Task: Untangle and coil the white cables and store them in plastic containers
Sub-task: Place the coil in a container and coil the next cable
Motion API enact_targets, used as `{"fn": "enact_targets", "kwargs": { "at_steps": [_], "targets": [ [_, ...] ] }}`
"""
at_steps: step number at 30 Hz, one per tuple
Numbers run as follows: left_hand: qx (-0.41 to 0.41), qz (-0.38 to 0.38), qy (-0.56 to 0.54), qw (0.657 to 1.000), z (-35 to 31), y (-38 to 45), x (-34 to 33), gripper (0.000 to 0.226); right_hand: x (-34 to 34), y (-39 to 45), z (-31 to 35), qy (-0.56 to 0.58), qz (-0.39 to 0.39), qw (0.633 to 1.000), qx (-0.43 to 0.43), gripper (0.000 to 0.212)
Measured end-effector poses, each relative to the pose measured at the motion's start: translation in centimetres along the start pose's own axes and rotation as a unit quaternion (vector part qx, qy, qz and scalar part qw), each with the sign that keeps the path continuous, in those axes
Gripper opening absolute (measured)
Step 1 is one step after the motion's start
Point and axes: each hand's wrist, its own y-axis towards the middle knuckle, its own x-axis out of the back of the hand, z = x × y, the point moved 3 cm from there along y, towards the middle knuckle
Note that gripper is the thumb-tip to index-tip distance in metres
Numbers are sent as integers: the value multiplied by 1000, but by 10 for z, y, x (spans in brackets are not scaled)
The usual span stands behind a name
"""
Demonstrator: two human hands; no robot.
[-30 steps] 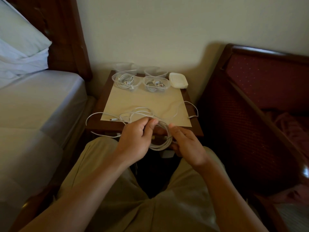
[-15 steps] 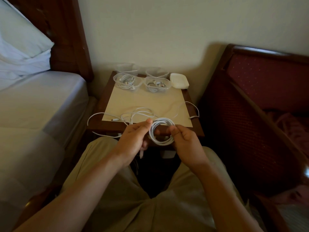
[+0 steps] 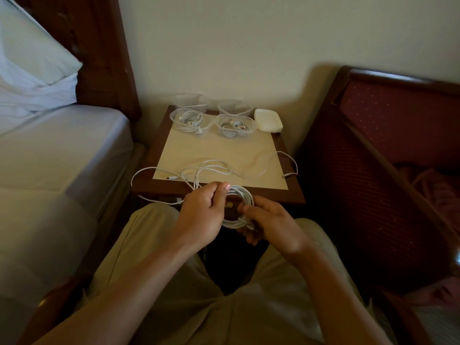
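Tightening since a second ago: coil (image 3: 240, 207) now smaller, neater. Left hand (image 3: 202, 215) pinches its top, right hand (image 3: 270, 226) grips its side. Nearly ready for empty container (image 3: 190, 102).

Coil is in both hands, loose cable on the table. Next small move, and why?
Probably wind one more loop: the left hand pinches the strand feeding the coil held by the right hand, and loose cable lies uncoiled on the nightstand. Too early to go for the empty container.

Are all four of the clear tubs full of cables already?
No, only the two front tubs hold coiled cables; the two back tubs look empty.
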Motion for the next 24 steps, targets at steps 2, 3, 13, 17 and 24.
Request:
{"fn": "enact_targets", "kwargs": {
  "at_steps": [2, 3, 13, 17, 24],
  "targets": [
    [-22, 14, -8, 1000, -4, -2, -1, 41, 4, 1, 1, 12, -12, 1000, -4, 18],
    [-32, 22, -10, 999, -5, -3, -1, 42, 5, 1, 1, 8, -16, 1000, -2, 15],
    [-155, 29, 34, 987, -4, 2, -1, 38, 3, 2, 7, -51, -31, 997, 44, 13],
    [-124, 21, 15, 992, -2, 3, 3, 45, 1, 2, 14, -137, -69, 986, 71, 28],
    [105, 77, -239, 962, -8, 3, 2, 51, -1, 3, 13, -214, -181, 951, 129, 23]
  ]
}}
